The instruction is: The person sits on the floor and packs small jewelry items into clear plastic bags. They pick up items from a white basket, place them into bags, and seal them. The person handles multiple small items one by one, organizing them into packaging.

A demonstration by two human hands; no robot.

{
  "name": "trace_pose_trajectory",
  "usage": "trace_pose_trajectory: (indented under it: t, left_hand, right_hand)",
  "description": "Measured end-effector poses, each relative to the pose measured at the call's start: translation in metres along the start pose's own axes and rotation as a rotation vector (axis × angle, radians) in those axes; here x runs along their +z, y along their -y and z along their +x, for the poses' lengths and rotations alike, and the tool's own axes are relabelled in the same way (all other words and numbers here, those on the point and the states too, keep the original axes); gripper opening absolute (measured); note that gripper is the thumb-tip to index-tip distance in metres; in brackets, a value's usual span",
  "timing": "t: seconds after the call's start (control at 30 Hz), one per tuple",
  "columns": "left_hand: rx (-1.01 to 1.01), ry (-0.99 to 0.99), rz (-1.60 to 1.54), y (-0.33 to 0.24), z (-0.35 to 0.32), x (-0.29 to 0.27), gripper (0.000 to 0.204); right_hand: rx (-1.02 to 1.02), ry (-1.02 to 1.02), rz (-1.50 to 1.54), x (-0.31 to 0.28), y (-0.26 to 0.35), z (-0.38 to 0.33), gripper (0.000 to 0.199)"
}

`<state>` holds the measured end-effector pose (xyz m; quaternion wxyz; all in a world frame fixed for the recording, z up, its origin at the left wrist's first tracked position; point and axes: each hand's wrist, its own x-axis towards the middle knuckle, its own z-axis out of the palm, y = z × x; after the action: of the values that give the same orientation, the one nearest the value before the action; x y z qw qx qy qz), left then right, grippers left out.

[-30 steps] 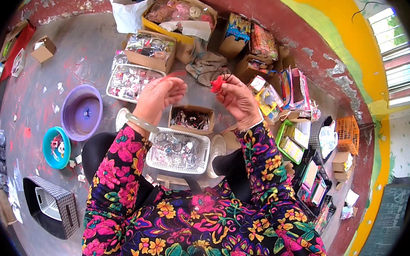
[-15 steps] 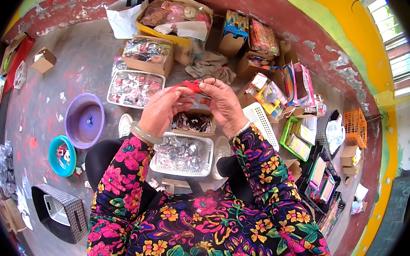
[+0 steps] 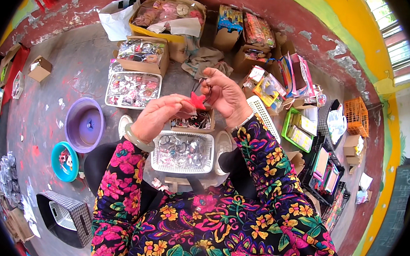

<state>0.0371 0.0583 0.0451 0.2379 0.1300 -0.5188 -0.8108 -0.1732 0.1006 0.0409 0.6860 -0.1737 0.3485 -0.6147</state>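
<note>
In front of my chest is a small red star (image 3: 198,101), with a thin dark band beside it that looks like a hair tie's elastic (image 3: 209,93). My right hand (image 3: 231,99) is closed on the dark band, thumb and forefinger raised. The fingers of my left hand (image 3: 154,117) are pressed together, their tips against the star's left side; my fingers partly hide its edge. Under my hands stands a small cardboard box (image 3: 213,125) of dark and red pieces. Nearer to me is a white basket (image 3: 181,171) of small clear-wrapped items.
A white tray (image 3: 106,95) of wrapped goods and filled cartons (image 3: 142,66) stand ahead. Purple (image 3: 102,121) and teal (image 3: 75,166) basins sit at left, above a checked bin (image 3: 82,224). At right are a green basket (image 3: 288,122), black crates (image 3: 321,193) and an orange crate (image 3: 356,117).
The red star has turned and now shows fully between my hands. My right hand has drawn its fingers up with the dark band; my left hand has moved slightly lower.
</note>
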Motion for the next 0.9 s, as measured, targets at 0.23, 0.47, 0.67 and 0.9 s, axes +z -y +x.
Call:
trace_pose_trajectory:
  t: [0.23, 0.47, 0.67, 0.9]
  left_hand:
    - [0.072, -0.039, -0.237, -0.007, 0.0, -0.003, 0.028]
    - [-0.169, 0.062, -0.021, -0.006, -0.003, -0.004, 0.029]
    - [-0.22, 0.065, 0.044, -0.001, -0.004, -0.011, 0.029]
    - [-0.164, 0.021, -0.105, -0.005, -0.004, -0.01, 0.029]
  right_hand:
    - [0.01, 0.038, -0.393, 0.011, 0.015, -0.011, 0.026]
    - [-0.189, 0.215, -0.564, 0.031, 0.026, -0.022, 0.036]
    - [0.217, 0.337, -0.859, 0.027, 0.024, -0.023, 0.037]
    - [0.185, 0.358, -0.74, 0.026, 0.013, -0.021, 0.039]
